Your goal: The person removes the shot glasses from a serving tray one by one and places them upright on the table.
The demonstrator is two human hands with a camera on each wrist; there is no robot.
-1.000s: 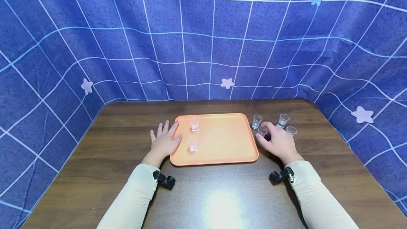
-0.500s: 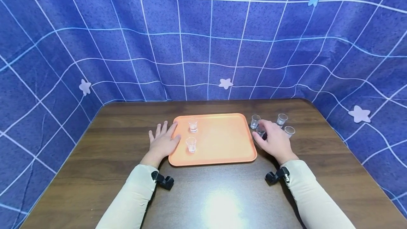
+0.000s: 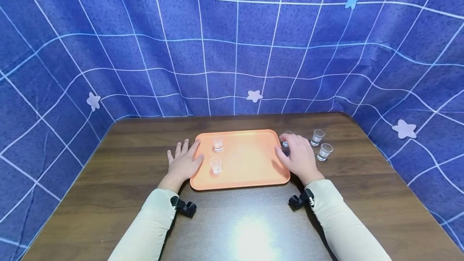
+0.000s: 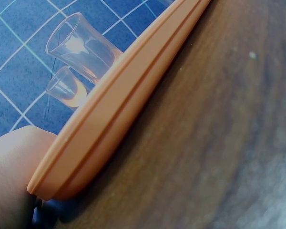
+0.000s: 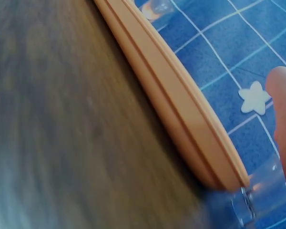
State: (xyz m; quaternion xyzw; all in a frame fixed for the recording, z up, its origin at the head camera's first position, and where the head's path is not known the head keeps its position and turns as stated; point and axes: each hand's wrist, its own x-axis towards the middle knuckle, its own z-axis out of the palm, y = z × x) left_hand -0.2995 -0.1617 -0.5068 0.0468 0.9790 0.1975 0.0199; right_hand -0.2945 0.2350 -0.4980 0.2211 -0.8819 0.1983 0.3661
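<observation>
My left hand [image 3: 182, 167] is spread flat at the left end of an orange tray [image 3: 250, 160], its thumb over the rim; the left wrist view shows the thumb [image 4: 19, 157] against the tray's edge. Two clear shot glasses stand on the tray's left part, a rear shot glass [image 3: 218, 143] and a front shot glass [image 3: 216, 165]. At the tray's right edge my right hand [image 3: 300, 157] curls around a shot glass [image 5: 264, 193], mostly hidden by the hand in the head view. Another shot glass [image 3: 287, 139] shows just behind its fingers.
Two more shot glasses stand right of the right hand, a rear glass [image 3: 317, 137] and a nearer glass [image 3: 324, 152]. The wooden table [image 3: 145, 140] ends at a blue curtain [image 3: 217, 51] with a white grid and stars.
My right hand has moved left from the group of glasses to the tray's right edge, its gripped glass now mostly hidden. The left hand stays on the tray. The head view shifts slightly.
</observation>
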